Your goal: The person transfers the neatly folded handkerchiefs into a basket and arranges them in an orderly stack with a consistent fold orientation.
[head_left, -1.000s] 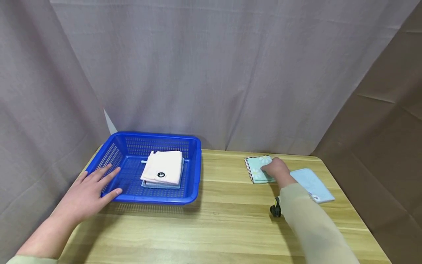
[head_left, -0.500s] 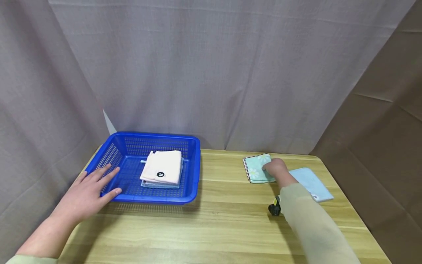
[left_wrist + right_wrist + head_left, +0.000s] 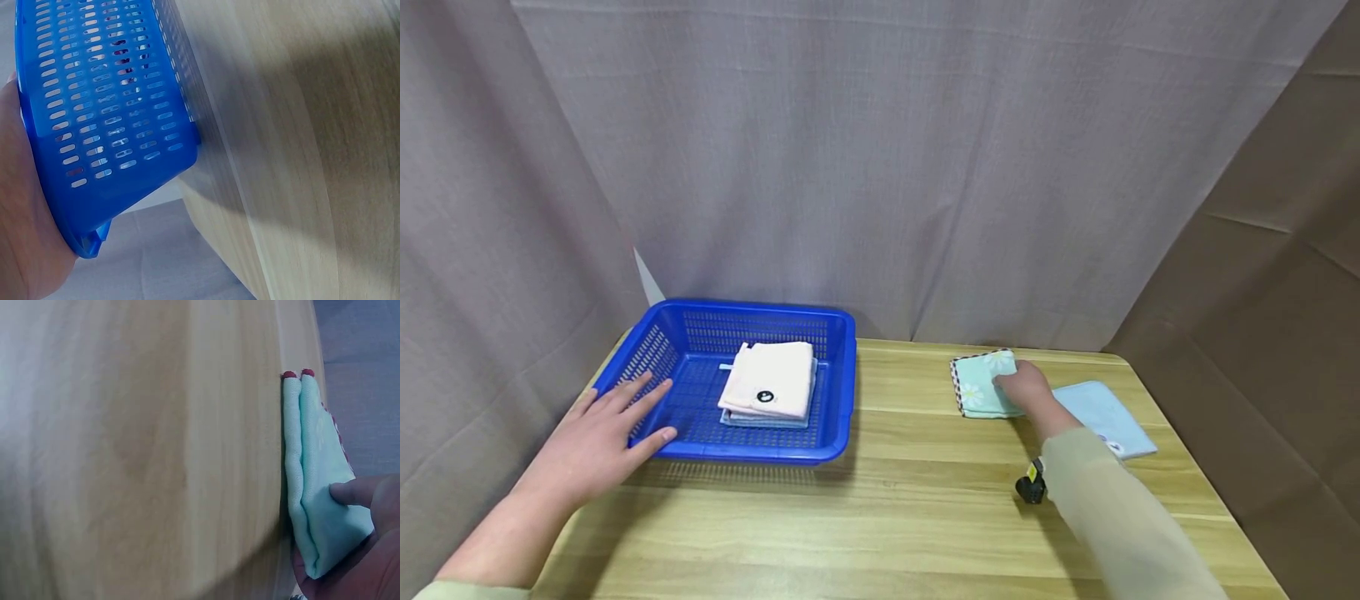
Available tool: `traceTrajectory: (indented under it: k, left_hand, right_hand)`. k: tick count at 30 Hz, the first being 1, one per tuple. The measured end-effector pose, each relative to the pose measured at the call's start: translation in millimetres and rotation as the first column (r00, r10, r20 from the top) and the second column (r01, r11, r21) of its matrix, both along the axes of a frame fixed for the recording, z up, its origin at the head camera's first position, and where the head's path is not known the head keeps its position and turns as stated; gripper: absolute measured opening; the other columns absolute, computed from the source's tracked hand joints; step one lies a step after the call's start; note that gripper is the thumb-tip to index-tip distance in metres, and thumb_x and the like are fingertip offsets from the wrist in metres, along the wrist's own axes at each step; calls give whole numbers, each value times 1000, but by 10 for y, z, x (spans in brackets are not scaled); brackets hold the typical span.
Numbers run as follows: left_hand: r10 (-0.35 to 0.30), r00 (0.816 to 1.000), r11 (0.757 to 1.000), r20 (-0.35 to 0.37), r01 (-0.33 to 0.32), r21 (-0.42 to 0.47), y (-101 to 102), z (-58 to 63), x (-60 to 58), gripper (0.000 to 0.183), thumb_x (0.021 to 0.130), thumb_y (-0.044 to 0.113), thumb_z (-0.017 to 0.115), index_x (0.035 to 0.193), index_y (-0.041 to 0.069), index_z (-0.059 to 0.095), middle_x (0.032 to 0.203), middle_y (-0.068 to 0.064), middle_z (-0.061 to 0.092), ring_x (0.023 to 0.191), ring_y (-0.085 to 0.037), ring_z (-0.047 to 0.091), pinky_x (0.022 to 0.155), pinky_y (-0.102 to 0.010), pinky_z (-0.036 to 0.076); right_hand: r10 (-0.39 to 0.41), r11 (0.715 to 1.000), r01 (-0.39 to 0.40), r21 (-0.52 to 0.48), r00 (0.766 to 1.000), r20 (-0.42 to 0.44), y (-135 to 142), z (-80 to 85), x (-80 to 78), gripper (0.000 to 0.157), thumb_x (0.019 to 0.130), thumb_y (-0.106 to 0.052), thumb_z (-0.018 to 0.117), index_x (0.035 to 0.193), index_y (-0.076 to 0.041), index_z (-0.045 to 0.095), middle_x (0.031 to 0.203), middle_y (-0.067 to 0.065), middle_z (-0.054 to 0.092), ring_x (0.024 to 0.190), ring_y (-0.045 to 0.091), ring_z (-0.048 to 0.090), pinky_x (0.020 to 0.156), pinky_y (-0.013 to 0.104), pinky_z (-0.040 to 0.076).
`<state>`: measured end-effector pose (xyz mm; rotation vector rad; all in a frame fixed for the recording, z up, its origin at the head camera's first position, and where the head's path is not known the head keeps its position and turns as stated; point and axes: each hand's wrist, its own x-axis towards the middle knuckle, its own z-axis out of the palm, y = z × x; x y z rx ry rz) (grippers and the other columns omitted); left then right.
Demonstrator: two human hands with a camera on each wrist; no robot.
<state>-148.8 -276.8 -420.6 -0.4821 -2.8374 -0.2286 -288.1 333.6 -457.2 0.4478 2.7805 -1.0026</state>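
My right hand (image 3: 1032, 390) pinches a folded mint-green hand towel (image 3: 979, 390) with white daisies and a checked edge. In the right wrist view the thumb (image 3: 353, 491) lies on top of the folded towel (image 3: 325, 456) while fingers reach beneath its near edge. At the left, my left hand (image 3: 580, 454) rests with spread, straight fingers over the near left corner of a blue plastic basket (image 3: 752, 454). The left wrist view shows the basket's slotted wall (image 3: 119, 119) beside that hand. A folded white towel (image 3: 771, 379) with a black round patch lies inside, on top of bluish cloth.
A folded light-blue towel (image 3: 1105, 417) lies on the wooden table (image 3: 880, 533) beyond the right wrist, partly covered by the forearm. Grey curtain (image 3: 880, 167) hangs behind the table, and a brown cloth wall (image 3: 1262, 333) borders it on the right. A black wrist camera (image 3: 1032, 483) hangs under the right sleeve.
The mint-green towel has shifted slightly left with my right hand on it, and its left edge has turned a little. My left hand and the basket look the same.
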Motion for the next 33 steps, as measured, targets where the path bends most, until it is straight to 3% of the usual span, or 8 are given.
traceTrajectory:
  k: [12, 18, 28, 33]
  left_hand:
    - [8, 1000, 1000, 16, -8, 1, 9, 2, -6, 71, 96, 58, 54, 152, 17, 41, 153, -22, 38, 135, -50, 38, 115, -66, 9]
    - [0, 1000, 1000, 5, 0, 3, 5, -3, 0, 71, 95, 57, 55, 152, 17, 42, 152, -23, 39, 134, -49, 38, 113, -67, 13]
    - [4, 1000, 1000, 6, -4, 0, 11, -13, -1, 71, 96, 57, 54, 152, 17, 41, 153, -23, 38, 135, -50, 38, 115, -65, 9]
    - [4, 1000, 1000, 2, -4, -1, 13, -7, -5, 71, 96, 58, 54, 152, 17, 41, 152, -22, 39, 135, -48, 38, 114, -65, 11]
  right_hand:
    - [24, 1000, -23, 10, 984, -176, 50, -40, 92, 60, 97, -18, 52, 145, 12, 33, 144, 35, 40, 134, 49, 38, 112, 54, 31]
    - [-17, 999, 9, -37, 975, -220, 71, -64, 123, 58, 96, -17, 54, 146, 7, 36, 143, 34, 42, 132, 47, 40, 111, 54, 32]
    - [-115, 982, 73, -177, 964, -240, 80, -104, 169, 59, 98, -14, 56, 151, 1, 35, 149, 29, 39, 135, 42, 39, 112, 52, 32]
    - [-155, 969, 95, -228, 952, -264, 69, -109, 206, 60, 98, -13, 56, 153, -1, 33, 147, 29, 42, 131, 39, 44, 107, 49, 39]
